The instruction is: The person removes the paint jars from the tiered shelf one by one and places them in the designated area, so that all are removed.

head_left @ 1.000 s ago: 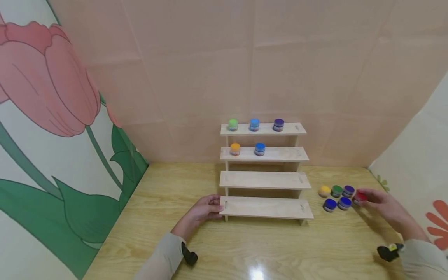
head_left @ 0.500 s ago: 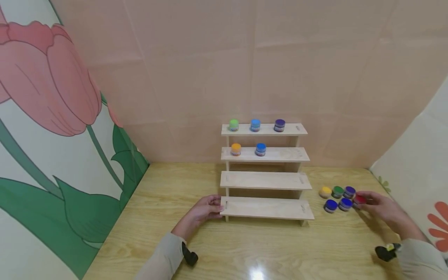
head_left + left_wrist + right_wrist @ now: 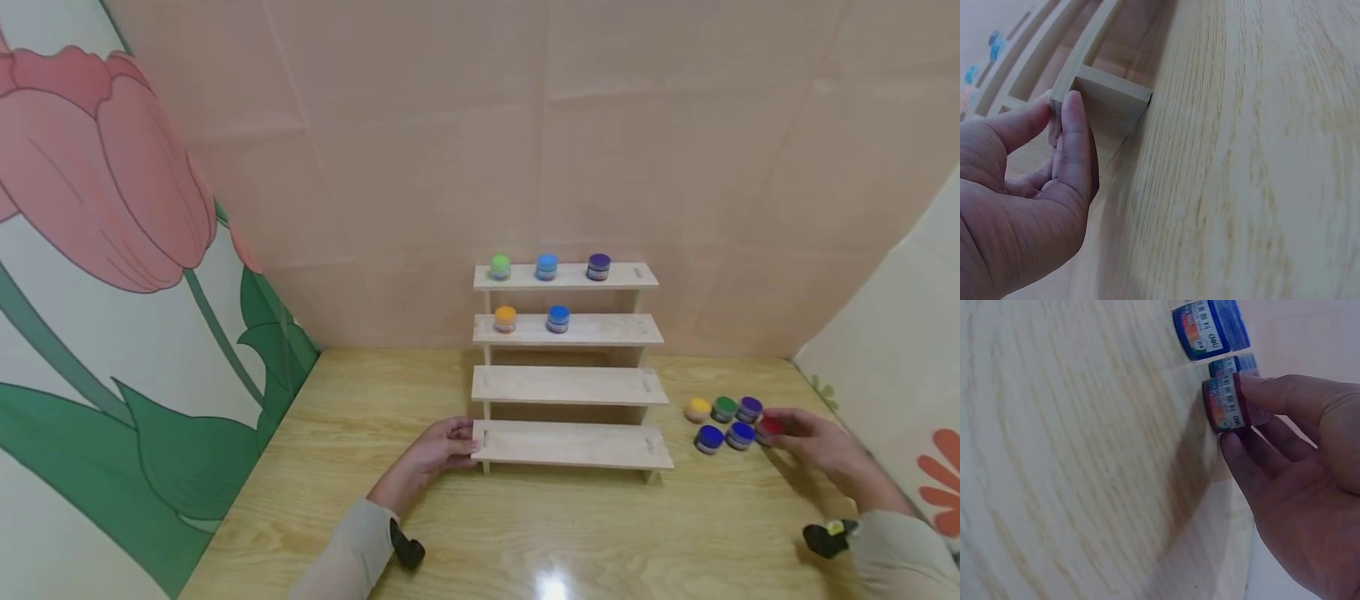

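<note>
one jar (image 3: 1224,405) is red, the rack (image 3: 570,443) pale, the table (image 3: 480,533) wood-grained yellow.

Left hand (image 3: 1041,187) pinches wooden rack (image 3: 1110,95) at one end. Wood-grain tabletop (image 3: 1247,162) fills right side; small blurry jars (image 3: 997,49), upper left.

"deli" on red jar (image 3: 1225,404), blue jar (image 3: 1209,329)

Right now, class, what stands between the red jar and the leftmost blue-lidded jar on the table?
A second blue-lidded jar stands between the red jar and the leftmost blue-lidded jar, as the head view shows.
</note>
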{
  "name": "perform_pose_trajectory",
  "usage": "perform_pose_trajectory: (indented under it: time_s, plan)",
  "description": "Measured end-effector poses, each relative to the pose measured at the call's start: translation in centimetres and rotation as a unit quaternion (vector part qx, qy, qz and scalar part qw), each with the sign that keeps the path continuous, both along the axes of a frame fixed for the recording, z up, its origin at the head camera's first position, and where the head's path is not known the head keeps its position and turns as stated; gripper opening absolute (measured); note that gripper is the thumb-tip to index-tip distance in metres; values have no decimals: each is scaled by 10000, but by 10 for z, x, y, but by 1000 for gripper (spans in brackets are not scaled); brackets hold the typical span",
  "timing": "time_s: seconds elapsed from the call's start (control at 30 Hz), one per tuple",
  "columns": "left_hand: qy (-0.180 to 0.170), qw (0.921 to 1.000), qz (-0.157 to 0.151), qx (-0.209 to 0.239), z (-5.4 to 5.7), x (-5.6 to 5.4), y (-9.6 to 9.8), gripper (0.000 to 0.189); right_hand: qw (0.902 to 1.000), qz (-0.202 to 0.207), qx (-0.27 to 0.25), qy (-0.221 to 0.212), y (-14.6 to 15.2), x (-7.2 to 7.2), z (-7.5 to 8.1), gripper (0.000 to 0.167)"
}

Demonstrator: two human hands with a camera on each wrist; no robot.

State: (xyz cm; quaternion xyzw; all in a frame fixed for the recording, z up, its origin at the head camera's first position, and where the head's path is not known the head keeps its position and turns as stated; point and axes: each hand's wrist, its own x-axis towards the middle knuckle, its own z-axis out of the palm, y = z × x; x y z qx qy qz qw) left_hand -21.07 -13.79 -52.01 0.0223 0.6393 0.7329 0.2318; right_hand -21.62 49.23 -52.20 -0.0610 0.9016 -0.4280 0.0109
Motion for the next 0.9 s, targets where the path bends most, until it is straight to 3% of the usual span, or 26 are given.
perform_pose_trajectory:
  time_s: [0.17,0.4,0.6,0.73,0.9]
  plan:
    - [-16,10000,1,2,2,0,1,58,10000,69,26,49,1,-1,14,50]
    - [-8,10000,-42,30,2,0,1,56,9984,118,479,271,-13,-3,56,48]
    - [-7,10000,-47,48,2,0,1,57,9963,243,601,564,-44,-8,93,50]
    - [-6,10000,-24,33,1,0,1,58,9951,263,839,460,-72,-9,117,55]
    - [-29,10000,14,17,1,0,0,59,9962,351,589,530,-111,-13,141,56]
